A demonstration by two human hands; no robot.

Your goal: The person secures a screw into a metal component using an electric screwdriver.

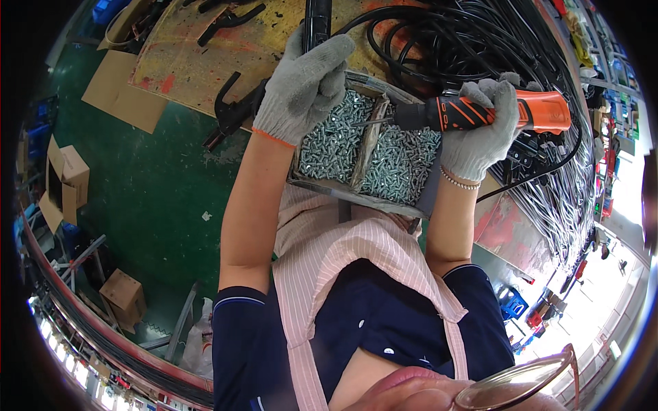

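My left hand (pixel 305 85), in a grey knitted glove with an orange cuff edge, is closed around a black handle-like part (pixel 318 20) that runs up out of view. My right hand (pixel 483 127), gloved the same way, grips an orange and black power screwdriver (pixel 548 111). The screwdriver lies sideways, its thin bit pointing left over the screw box. This box (pixel 387 204) sits in front of me, split in two by a worn divider (pixel 367 154). Small silvery screws (pixel 329 147) fill both compartments. Some of the left compartment is hidden behind my left hand.
Black cable (pixel 439 48) lies coiled on the paint-stained yellow table (pixel 175 61). A bundle of thin wires (pixel 548 195) spreads at the right. Black hooked parts (pixel 229 24) lie on the table, with another (pixel 233 109) at its near edge. Cardboard boxes (pixel 123 298) stand on the green floor.
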